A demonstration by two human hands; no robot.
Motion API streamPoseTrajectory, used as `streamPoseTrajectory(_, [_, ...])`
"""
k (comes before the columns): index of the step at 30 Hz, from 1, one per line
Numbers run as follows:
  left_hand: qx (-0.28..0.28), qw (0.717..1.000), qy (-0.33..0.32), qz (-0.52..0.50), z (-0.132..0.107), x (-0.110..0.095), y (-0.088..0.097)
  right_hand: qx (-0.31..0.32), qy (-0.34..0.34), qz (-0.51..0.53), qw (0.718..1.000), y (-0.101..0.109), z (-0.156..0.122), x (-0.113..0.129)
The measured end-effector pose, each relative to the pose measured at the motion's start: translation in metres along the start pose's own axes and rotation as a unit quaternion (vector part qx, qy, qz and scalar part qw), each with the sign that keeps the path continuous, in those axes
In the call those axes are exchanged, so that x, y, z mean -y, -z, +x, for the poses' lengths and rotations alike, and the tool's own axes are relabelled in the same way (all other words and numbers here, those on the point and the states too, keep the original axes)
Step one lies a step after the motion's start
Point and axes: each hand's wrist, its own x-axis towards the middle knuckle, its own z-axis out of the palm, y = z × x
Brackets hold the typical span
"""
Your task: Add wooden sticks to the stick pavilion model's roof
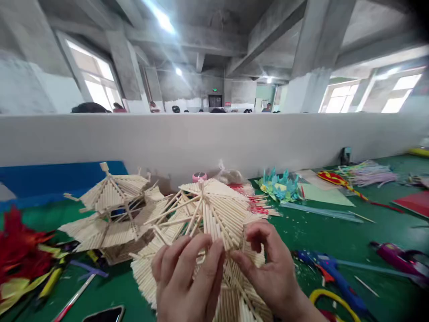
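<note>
A pagoda-like model built of thin wooden sticks (214,210) stands on the green table (315,232) right in front of me. My left hand (187,279) rests on its near side, fingers curled and pinched on the sticks. My right hand (268,266) grips the model's right side, thumb and fingers closed round the roof sticks. A second, similar stick model (112,210) stands to the left, apart from both hands.
A blue glue gun (330,273) and a purple one (398,261) lie at the right. Red and yellow feathers (20,255) sit at the left, a phone (103,314) near the front edge. Paper flowers (278,185), coloured sheets and straws lie along a white partition (214,138).
</note>
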Motion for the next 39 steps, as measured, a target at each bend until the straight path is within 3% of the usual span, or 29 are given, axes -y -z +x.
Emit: streamPoseTrajectory(39, [0.003, 1.000, -0.007, 0.006, 0.0009, 0.0003, -0.0021, -0.007, -0.012, 0.018, 1.000, -0.0055, 0.0001, -0.0023])
